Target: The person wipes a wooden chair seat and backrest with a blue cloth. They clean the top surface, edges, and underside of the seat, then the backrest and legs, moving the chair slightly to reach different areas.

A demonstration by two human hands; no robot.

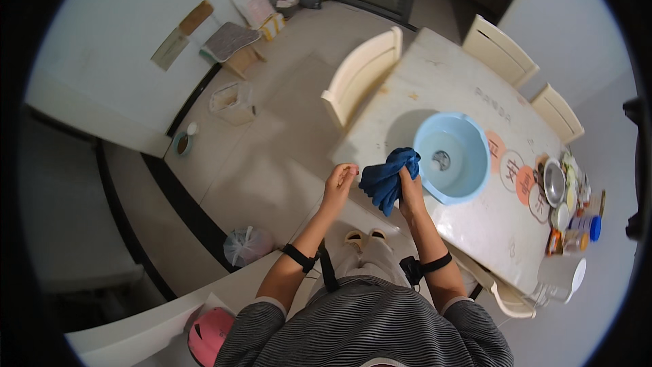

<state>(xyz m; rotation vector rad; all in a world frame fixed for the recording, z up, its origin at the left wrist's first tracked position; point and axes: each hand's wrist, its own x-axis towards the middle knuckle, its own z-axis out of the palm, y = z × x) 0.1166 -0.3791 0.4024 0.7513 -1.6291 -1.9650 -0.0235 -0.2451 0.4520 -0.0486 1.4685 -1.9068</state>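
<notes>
A bunched dark blue cloth is gripped in my right hand, just left of a light blue plastic basin. Clear water lies in the basin, with a round dark pattern visible on its bottom. The cloth hangs near the edge of the white table, its loose folds spreading toward my left. My left hand is held apart from the cloth, empty, with loosely curled fingers.
Cream chairs stand around the table. A metal bowl, jars and a plastic pitcher line its right side. On the floor are a tied plastic bag, a waste bin and a low stool. A pink helmet is at lower left.
</notes>
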